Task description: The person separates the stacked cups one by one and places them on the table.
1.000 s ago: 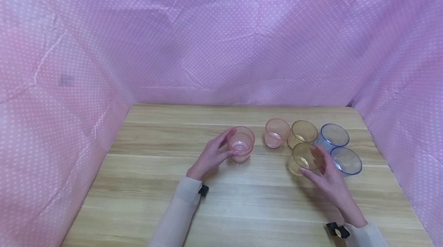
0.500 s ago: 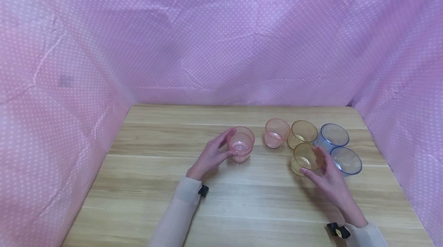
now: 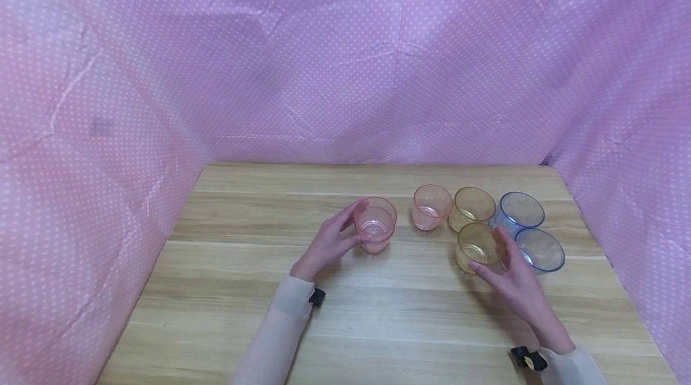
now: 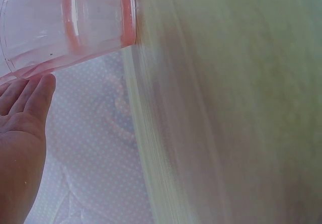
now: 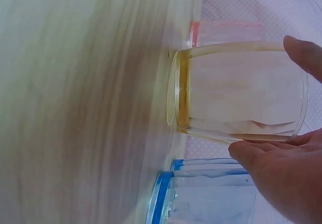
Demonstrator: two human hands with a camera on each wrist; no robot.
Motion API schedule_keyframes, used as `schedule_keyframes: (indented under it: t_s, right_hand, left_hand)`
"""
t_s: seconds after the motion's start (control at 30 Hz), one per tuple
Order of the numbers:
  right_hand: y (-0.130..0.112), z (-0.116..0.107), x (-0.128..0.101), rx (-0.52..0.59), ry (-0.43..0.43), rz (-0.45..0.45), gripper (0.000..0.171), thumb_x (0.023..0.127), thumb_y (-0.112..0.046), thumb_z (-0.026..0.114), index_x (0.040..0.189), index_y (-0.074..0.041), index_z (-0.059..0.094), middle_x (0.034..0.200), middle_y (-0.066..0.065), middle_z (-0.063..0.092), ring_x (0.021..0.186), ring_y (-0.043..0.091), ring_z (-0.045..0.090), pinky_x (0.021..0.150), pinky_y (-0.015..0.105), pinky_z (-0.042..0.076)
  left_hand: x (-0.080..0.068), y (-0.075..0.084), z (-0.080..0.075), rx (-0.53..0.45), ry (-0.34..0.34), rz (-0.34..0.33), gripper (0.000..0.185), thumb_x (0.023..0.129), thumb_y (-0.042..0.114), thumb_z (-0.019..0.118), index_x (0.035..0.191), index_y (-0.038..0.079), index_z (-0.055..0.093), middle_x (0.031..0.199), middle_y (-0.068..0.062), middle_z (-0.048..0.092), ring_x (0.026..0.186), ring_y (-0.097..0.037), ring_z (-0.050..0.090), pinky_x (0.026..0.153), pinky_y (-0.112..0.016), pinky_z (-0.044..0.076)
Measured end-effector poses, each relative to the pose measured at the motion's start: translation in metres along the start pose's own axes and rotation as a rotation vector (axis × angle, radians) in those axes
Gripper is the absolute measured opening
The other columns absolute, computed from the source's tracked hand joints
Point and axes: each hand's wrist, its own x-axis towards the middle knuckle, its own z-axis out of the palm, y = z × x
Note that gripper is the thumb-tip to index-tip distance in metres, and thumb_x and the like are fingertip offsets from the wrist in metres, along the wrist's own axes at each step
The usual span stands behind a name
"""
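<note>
My left hand [image 3: 329, 244] holds clear pink cups [image 3: 376, 226] between thumb and fingers, left of centre on the wooden table. In the left wrist view, a second red ring inside the pink cups [image 4: 70, 22] suggests one nested in another; the fingers [image 4: 35, 98] lie along the side. A clear yellow cup [image 3: 475, 256] stands upright in the grip of my right hand [image 3: 515, 283], thumb on the near side. Seen from the right wrist, the yellow cup [image 5: 236, 90] has its base at the tabletop. Right behind it is another yellow cup [image 3: 472, 208].
A single pink cup [image 3: 432, 208] stands left of the back yellow cup. Two blue cups, one behind [image 3: 520, 211] and one in front [image 3: 541, 251], are close to the right hand. Pink dotted cloth [image 3: 345, 73] surrounds the wooden table [image 3: 243, 313].
The yellow cup in my right hand has shifted slightly to the right. My left hand and its pink cups have stayed in place.
</note>
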Motion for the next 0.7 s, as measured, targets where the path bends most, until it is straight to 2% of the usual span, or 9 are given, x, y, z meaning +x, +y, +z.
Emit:
schedule_keyframes:
  t_s: [0.1, 0.2, 0.27, 0.33, 0.4, 0.43, 0.5, 0.63, 0.7]
  right_hand:
    - [-0.002, -0.001, 0.001, -0.035, -0.003, 0.023, 0.102, 0.090, -0.016, 0.083, 0.161, 0.008, 0.015, 0.160, 0.037, 0.028, 0.140, 0.061, 0.033, 0.111, 0.006, 0.026]
    - [-0.003, -0.002, 0.001, -0.062, -0.003, 0.038, 0.102, 0.089, -0.018, 0.084, 0.161, 0.007, 0.016, 0.160, 0.036, 0.029, 0.139, 0.061, 0.035, 0.120, 0.034, 0.033]
    - [-0.003, -0.002, 0.001, -0.077, 0.000, 0.038, 0.101, 0.089, -0.019, 0.084, 0.161, 0.007, 0.018, 0.159, 0.036, 0.029, 0.137, 0.062, 0.037, 0.117, 0.056, 0.033]
    - [-0.003, -0.002, 0.000, -0.083, 0.005, 0.031, 0.101, 0.088, -0.018, 0.084, 0.161, 0.006, 0.018, 0.159, 0.036, 0.029, 0.135, 0.063, 0.038, 0.112, 0.065, 0.034]
    - [-0.003, -0.002, 0.000, -0.093, 0.017, 0.016, 0.101, 0.088, -0.017, 0.084, 0.162, 0.005, 0.018, 0.159, 0.036, 0.029, 0.135, 0.063, 0.039, 0.112, 0.068, 0.034]
    - [-0.003, -0.002, 0.000, -0.092, 0.026, 0.005, 0.102, 0.088, -0.017, 0.084, 0.162, 0.003, 0.018, 0.160, 0.035, 0.028, 0.136, 0.062, 0.038, 0.116, 0.063, 0.033]
    - [-0.003, -0.002, -0.001, -0.093, 0.055, -0.030, 0.101, 0.087, -0.014, 0.084, 0.163, 0.001, 0.019, 0.161, 0.034, 0.029, 0.138, 0.061, 0.037, 0.123, 0.042, 0.032]
    - [-0.009, -0.003, -0.003, -0.057, 0.115, -0.087, 0.099, 0.086, -0.007, 0.083, 0.164, -0.005, 0.023, 0.164, 0.028, 0.028, 0.143, 0.054, 0.032, 0.110, 0.001, 0.022]
    - [-0.014, -0.004, -0.004, -0.049, 0.135, -0.091, 0.099, 0.086, -0.007, 0.083, 0.165, -0.009, 0.024, 0.166, 0.024, 0.028, 0.145, 0.052, 0.031, 0.111, 0.001, 0.021]
  left_hand:
    - [0.000, -0.001, 0.000, -0.003, 0.002, 0.003, 0.081, 0.089, 0.003, 0.079, 0.159, 0.005, 0.038, 0.159, -0.010, 0.046, 0.141, -0.028, 0.050, 0.116, -0.027, 0.041]
    - [0.000, -0.001, 0.000, -0.003, 0.005, 0.004, 0.082, 0.088, 0.003, 0.080, 0.159, 0.005, 0.038, 0.159, -0.009, 0.046, 0.141, -0.029, 0.051, 0.116, -0.027, 0.041]
    - [0.000, -0.001, 0.000, -0.002, 0.006, 0.003, 0.083, 0.088, 0.004, 0.080, 0.159, 0.006, 0.038, 0.159, -0.009, 0.046, 0.140, -0.028, 0.051, 0.116, -0.026, 0.041]
    - [0.000, -0.001, 0.000, -0.001, 0.006, 0.004, 0.083, 0.088, 0.005, 0.080, 0.159, 0.006, 0.038, 0.159, -0.009, 0.046, 0.140, -0.029, 0.051, 0.116, -0.026, 0.041]
    - [0.000, -0.001, 0.000, -0.002, 0.005, 0.005, 0.083, 0.088, 0.006, 0.080, 0.159, 0.006, 0.038, 0.159, -0.009, 0.046, 0.141, -0.029, 0.051, 0.116, -0.027, 0.041]
    - [0.000, -0.001, 0.000, -0.003, 0.005, 0.004, 0.083, 0.088, 0.006, 0.080, 0.159, 0.006, 0.038, 0.159, -0.008, 0.046, 0.141, -0.029, 0.050, 0.116, -0.026, 0.041]
    - [0.000, 0.000, -0.001, -0.004, 0.005, 0.001, 0.082, 0.088, 0.007, 0.080, 0.159, 0.006, 0.038, 0.159, -0.008, 0.046, 0.141, -0.028, 0.050, 0.116, -0.026, 0.040]
    - [0.000, 0.000, -0.001, 0.005, 0.003, -0.005, 0.081, 0.089, 0.008, 0.080, 0.159, 0.006, 0.038, 0.159, -0.008, 0.046, 0.140, -0.027, 0.051, 0.116, -0.025, 0.041]
    - [0.001, 0.001, -0.001, 0.011, 0.000, -0.003, 0.080, 0.090, 0.007, 0.079, 0.159, 0.006, 0.038, 0.160, -0.008, 0.046, 0.140, -0.028, 0.051, 0.116, -0.026, 0.041]
